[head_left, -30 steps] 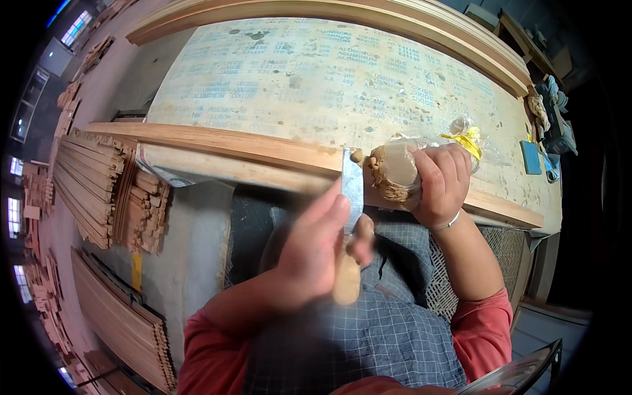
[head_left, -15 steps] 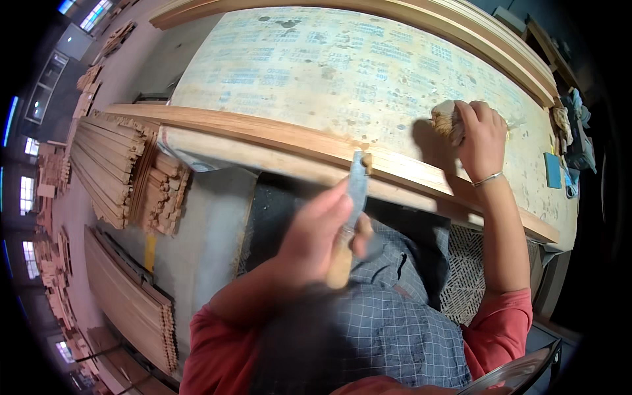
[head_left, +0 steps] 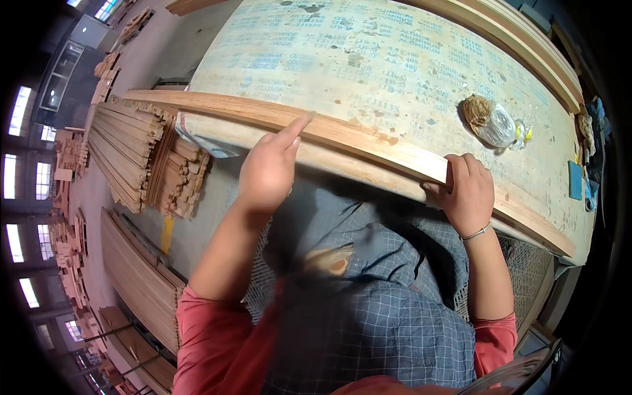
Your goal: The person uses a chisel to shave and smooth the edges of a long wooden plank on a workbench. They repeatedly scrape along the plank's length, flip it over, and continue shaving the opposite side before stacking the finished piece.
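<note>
A long pale wooden strip (head_left: 368, 141) lies along the near edge of the workbench, with brown smears on its top. My right hand (head_left: 469, 192) grips it right of the middle, fingers over the top and thumb at the near side. My left hand (head_left: 268, 168) is at the strip farther left, index finger stretched out onto it; its other fingers are partly hidden. A tan handle (head_left: 331, 261) shows blurred against my checked apron, apart from both hands. Beyond my right hand, a lump of brown putty (head_left: 478, 113) lies on the bench, partly in clear plastic.
The bench has a printed, stained pale sheet (head_left: 316, 72) on top. Long wooden mouldings (head_left: 520, 46) line its far edge. Stacked strips (head_left: 125, 148) and boards (head_left: 141, 276) stand at the left. A blue block (head_left: 575, 180) lies at the right end.
My left hand has let go of the knife and moved up-left to the strip. The right hand has released the putty lump onto the bench and come nearer, taking hold of the strip.
</note>
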Motion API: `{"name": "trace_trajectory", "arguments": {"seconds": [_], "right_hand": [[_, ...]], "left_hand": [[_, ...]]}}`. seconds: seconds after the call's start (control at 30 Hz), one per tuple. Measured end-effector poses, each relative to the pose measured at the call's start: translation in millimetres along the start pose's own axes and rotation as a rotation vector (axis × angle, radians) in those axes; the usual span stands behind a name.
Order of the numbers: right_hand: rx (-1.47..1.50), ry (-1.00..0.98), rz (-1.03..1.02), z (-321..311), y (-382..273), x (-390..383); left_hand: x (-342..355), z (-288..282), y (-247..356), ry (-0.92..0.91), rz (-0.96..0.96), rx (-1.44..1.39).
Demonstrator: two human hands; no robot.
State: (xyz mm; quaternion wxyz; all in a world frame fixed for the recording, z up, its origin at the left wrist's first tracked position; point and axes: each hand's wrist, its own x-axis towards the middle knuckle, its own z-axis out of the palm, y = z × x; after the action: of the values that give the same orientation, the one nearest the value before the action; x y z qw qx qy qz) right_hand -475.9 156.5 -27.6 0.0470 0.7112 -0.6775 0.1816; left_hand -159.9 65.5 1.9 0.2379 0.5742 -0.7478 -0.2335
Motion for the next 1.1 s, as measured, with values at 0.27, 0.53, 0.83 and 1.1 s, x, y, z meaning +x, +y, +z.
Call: {"name": "trace_trajectory", "arguments": {"seconds": [0.27, 0.53, 0.83, 1.1], "right_hand": [[-0.035, 0.009, -0.027, 0, -1, 0], [-0.051, 0.031, -0.037, 1, 0, 0], [-0.049, 0.059, -0.036, 4, 0, -6], [-0.083, 0.228, -0.071, 9, -4, -12]], "left_hand": [[8, -13, 13, -0.199, -0.002, 0.097], [11, -3, 15, -0.159, 0.035, 0.094], [2, 5, 14, -0.095, -0.166, -0.141], [-14, 20, 37, -0.023, 0.051, -0.020]]}}
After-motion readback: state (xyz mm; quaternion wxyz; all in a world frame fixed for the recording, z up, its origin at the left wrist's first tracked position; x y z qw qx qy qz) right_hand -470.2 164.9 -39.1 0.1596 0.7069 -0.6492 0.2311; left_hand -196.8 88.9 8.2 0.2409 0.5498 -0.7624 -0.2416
